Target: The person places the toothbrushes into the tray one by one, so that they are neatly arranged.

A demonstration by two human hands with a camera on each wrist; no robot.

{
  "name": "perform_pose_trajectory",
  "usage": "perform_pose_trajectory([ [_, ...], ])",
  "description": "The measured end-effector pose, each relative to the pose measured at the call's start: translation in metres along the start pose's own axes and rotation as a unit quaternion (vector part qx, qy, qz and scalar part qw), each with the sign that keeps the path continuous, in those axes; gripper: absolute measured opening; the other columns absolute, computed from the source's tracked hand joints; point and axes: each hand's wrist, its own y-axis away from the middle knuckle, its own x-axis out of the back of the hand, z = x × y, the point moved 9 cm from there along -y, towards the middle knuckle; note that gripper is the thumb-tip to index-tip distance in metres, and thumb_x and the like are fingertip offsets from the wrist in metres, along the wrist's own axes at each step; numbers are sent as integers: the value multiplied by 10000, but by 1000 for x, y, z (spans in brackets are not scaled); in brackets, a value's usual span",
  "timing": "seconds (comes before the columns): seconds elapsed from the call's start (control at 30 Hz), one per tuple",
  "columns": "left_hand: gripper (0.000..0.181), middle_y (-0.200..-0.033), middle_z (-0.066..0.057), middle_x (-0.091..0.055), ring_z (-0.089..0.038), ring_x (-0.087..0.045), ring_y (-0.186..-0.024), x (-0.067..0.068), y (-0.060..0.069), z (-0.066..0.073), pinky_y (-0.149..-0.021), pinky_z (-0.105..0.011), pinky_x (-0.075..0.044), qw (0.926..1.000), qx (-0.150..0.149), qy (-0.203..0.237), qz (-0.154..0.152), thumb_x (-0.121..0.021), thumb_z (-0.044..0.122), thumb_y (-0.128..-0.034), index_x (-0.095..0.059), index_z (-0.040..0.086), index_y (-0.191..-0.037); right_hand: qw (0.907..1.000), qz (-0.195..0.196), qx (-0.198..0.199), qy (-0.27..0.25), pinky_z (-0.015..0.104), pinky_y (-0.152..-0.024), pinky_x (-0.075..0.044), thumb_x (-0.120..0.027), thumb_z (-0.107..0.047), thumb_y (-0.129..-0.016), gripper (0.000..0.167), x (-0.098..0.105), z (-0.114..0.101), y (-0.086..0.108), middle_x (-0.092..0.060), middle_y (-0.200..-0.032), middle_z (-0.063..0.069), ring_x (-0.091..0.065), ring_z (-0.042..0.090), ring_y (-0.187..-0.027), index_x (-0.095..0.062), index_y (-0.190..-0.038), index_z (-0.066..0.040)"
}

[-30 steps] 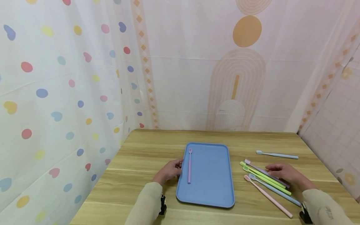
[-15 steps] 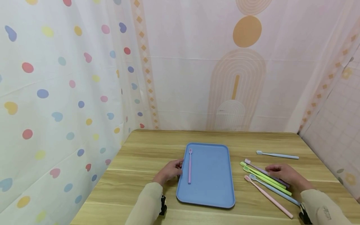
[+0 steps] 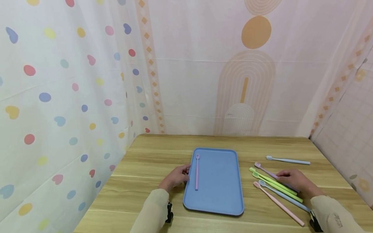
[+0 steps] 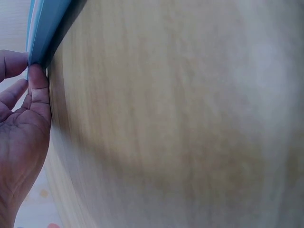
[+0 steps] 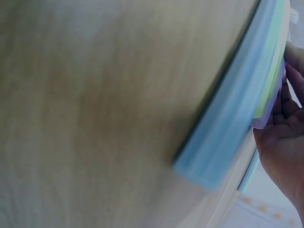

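Note:
My left hand pinches the left rim of a blue tray between thumb and fingers; the left wrist view shows the tray edge in that grip. On the tray's left side lies a pinkish-purple toothbrush. At the right, my right hand holds a purple toothbrush by its handle, partly hidden under the fingers. Just nearer lie two green toothbrushes, a light blue toothbrush and a pink toothbrush. In the right wrist view, the purple handle's end shows beside the palm.
Another light blue toothbrush lies apart, farther back on the wooden table. Patterned curtains hang behind the table and at its sides.
The purple toothbrush's head has shifted slightly away from the green ones, toward the back, with my right fingers now closed around its handle. My left hand stays at the tray rim.

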Motion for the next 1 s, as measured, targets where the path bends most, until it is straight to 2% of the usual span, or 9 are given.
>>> perform_pose_trajectory([
  [0.17, 689, -948, -93, -508, -216, -488, -824, -1, 2, 1, -637, -293, -405, 10000, 4, 24, 15, -576, -53, -795, -437, -23, -1468, 9991, 87, -250, -321, 344, -699, -454, -596, -149, -963, 288, 2, 3, 2, -651, -1090, 190, -538, 199, -851, -686, -1122, 73],
  [0.43, 699, -941, -95, -506, -214, -484, -815, -1, 4, 1, -632, -292, -402, 10000, -18, 39, 10, -573, -59, -793, -428, -19, -1476, 9980, 179, -350, -493, 344, -703, -463, -577, -161, -978, 346, 4, 2, 2, -644, -1114, 212, -546, 204, -859, -644, -1192, 102],
  [0.53, 696, -944, -99, -508, -219, -483, -818, -2, 4, 1, -631, -296, -400, 10000, -30, 72, -6, -573, -57, -796, -431, -14, -1476, 9985, 282, -322, -354, 347, -712, -458, -568, -171, -984, 349, 7, -2, 1, -645, -1115, 220, -550, 206, -868, -645, -1192, 98],
  [0.67, 701, -946, -100, -506, -222, -482, -822, -1, 4, 1, -628, -299, -396, 10000, -27, 90, 9, -572, -59, -791, -433, -10, -1477, 9983, 445, -305, -209, 348, -670, -463, -560, -197, -995, 364, 10, -5, -2, -661, -1014, 163, -551, 202, -807, -642, -1186, 102],
  [0.83, 705, -945, -101, -506, -222, -484, -822, 0, 4, 2, -627, -298, -399, 9999, -35, 111, 22, -574, -63, -785, -436, -10, -1475, 9957, 642, -461, -484, 357, -590, -475, -561, -238, -1001, 419, 12, -8, -8, -646, -914, 113, -554, 206, -693, -612, -1221, 115],
  [1.0, 700, -944, -102, -502, -222, -487, -812, 0, 4, 3, -618, -297, -397, 9999, -68, 136, 25, -577, -63, -784, -441, -16, -1469, 9940, 896, -495, -384, 349, -657, -445, -579, -290, -988, 449, 16, -19, -14, -665, -1031, 190, -559, 225, -795, -633, -1221, 91],
])
